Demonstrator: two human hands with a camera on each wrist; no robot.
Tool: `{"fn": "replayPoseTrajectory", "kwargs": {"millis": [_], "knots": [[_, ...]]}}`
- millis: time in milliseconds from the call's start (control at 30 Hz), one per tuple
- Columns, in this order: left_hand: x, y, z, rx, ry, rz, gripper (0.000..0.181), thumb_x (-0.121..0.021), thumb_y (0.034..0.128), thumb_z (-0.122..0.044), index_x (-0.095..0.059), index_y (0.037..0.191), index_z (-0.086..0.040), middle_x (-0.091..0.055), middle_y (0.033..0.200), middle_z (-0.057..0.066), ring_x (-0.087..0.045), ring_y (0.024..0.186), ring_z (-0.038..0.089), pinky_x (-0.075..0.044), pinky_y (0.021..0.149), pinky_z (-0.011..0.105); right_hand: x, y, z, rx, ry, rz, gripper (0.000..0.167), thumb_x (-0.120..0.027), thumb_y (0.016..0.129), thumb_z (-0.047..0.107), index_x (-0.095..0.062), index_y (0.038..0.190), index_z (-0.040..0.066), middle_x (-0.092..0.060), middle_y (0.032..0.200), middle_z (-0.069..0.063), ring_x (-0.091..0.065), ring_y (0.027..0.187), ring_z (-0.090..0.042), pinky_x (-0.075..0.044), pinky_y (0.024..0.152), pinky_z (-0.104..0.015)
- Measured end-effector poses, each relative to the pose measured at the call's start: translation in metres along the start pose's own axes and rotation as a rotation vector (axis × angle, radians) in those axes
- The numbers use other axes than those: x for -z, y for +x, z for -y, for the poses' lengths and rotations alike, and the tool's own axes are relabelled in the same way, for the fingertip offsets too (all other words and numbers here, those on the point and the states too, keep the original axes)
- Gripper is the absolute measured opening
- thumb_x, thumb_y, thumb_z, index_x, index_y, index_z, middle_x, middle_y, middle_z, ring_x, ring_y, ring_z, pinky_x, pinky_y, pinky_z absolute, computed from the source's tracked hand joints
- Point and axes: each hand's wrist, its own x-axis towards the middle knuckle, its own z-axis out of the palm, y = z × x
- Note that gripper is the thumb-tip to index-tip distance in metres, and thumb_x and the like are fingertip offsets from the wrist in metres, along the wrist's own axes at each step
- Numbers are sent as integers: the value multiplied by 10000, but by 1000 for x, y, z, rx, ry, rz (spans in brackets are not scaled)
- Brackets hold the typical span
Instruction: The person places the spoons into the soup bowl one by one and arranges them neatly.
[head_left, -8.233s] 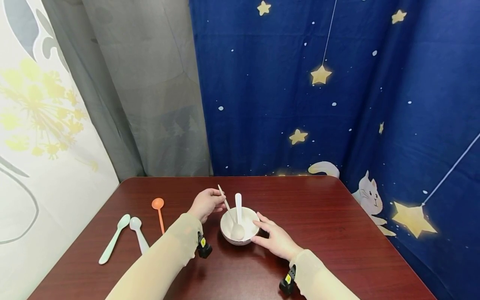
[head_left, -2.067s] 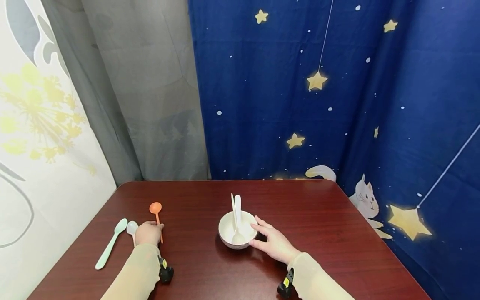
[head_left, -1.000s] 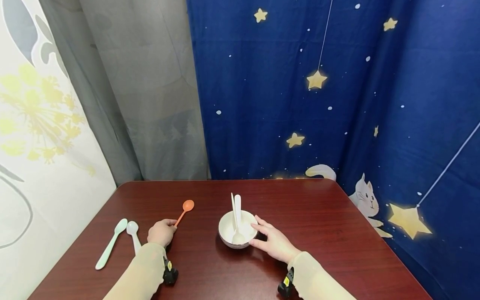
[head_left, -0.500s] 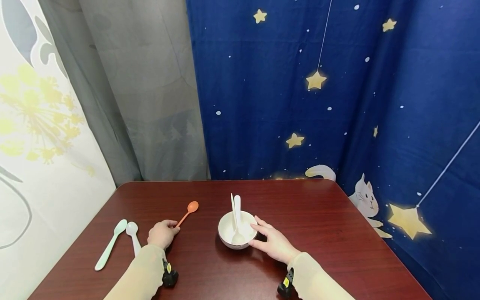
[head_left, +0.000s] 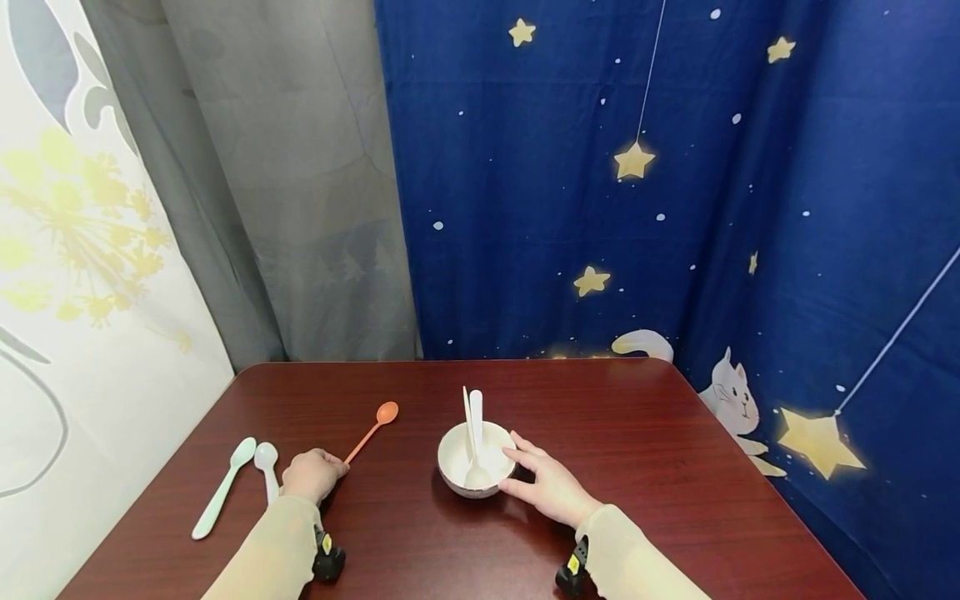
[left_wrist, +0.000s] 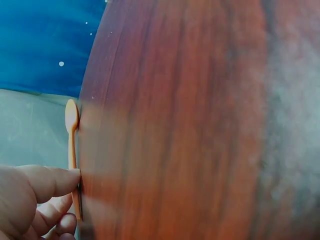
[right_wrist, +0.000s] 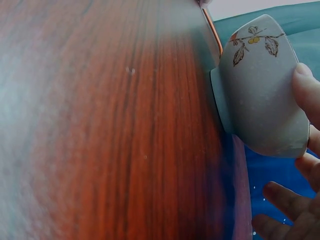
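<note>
In the head view my left hand (head_left: 311, 475) pinches the handle end of an orange spoon (head_left: 387, 412), whose head points away to the right. The left wrist view shows thumb and fingers at that spoon's handle (left_wrist: 72, 150). A pale bowl (head_left: 452, 457) stands upright at mid-table; the wrist view of the right hand shows a leaf print on its side (right_wrist: 262, 95). My right hand (head_left: 558, 492) touches its right rim, fingers spread. A white spoon (head_left: 477, 408) and a thin beige spoon (head_left: 477, 477) lean in the bowl, handles up.
To the left of my left hand, a mint-green spoon (head_left: 217, 500) and a white spoon (head_left: 266, 457) lie on the dark red table (head_left: 600, 417). The table's far edge meets grey and blue curtains (head_left: 525, 208).
My left hand has left the beige spoon in the bowl and gone left to the orange spoon, whose head has swung right. Lately the left hand shifted slightly left. The right hand stays at the bowl.
</note>
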Motion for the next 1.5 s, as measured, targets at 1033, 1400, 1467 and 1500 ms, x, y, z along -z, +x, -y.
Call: {"fn": "replayPoseTrajectory", "kwargs": {"millis": [1033,1400,1467,1500], "knots": [[5,0,6,-43,-379,-5,219,-624,893,-126,-619,1026,48,-579,766,66,-523,678,176,-409,583,285,-1,0,0,24,3,-21,625,-658,881,468,-551,1358,79,-342,1527,-98,-340,1378,-304,-334,1062,-505],[5,0,4,9,-547,-19,324,-618,914,-139,-569,1156,71,-593,801,25,-546,731,123,-454,635,239,-1,0,-1,20,12,-20,628,-662,882,461,-549,1355,64,-343,1522,-124,-332,1379,-324,-322,1068,-512],[4,-1,4,24,-589,-18,345,-621,918,-138,-554,1176,81,-594,807,15,-550,739,118,-459,645,234,-1,0,0,19,11,-21,629,-661,881,463,-549,1356,67,-343,1522,-123,-333,1380,-317,-323,1068,-511],[4,-2,3,34,-612,-19,357,-622,919,-139,-546,1187,84,-600,809,8,-552,744,114,-460,650,232,-1,0,0,18,10,-21,630,-661,881,465,-549,1357,68,-344,1522,-119,-334,1380,-312,-325,1067,-510]]}}
